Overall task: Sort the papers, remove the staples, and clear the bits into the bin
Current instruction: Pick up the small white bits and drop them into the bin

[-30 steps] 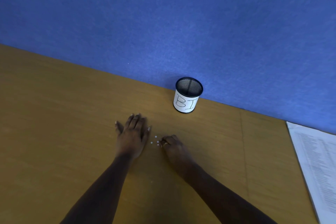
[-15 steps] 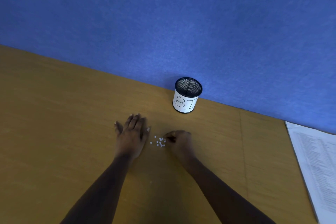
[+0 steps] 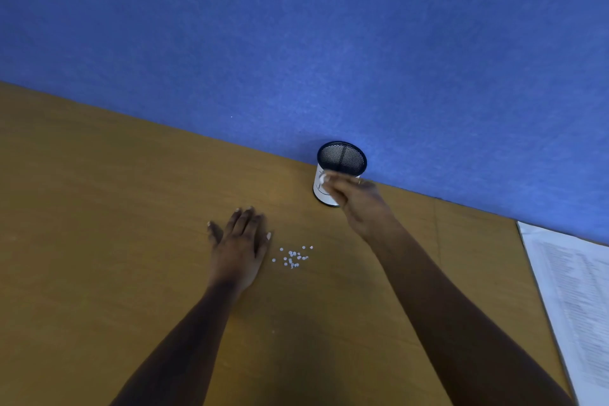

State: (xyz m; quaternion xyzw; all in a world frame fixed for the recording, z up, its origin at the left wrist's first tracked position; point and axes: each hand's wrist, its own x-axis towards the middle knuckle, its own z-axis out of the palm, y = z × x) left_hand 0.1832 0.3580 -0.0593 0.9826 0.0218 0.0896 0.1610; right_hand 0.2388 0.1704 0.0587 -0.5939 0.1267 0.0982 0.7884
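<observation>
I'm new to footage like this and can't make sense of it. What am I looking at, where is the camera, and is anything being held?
There is no machine here. These are a person's two bare arms, filmed by a camera worn on their head that looks forward and down. The left hand lies flat on the wooden table with its fingers straight. Beside it is a small scatter of white paper bits. The right hand is up at the black mesh bin, which stands against the blue wall. That hand is blurred, so I cannot tell whether it holds any bits. A stack of printed papers lies at the right edge.
</observation>
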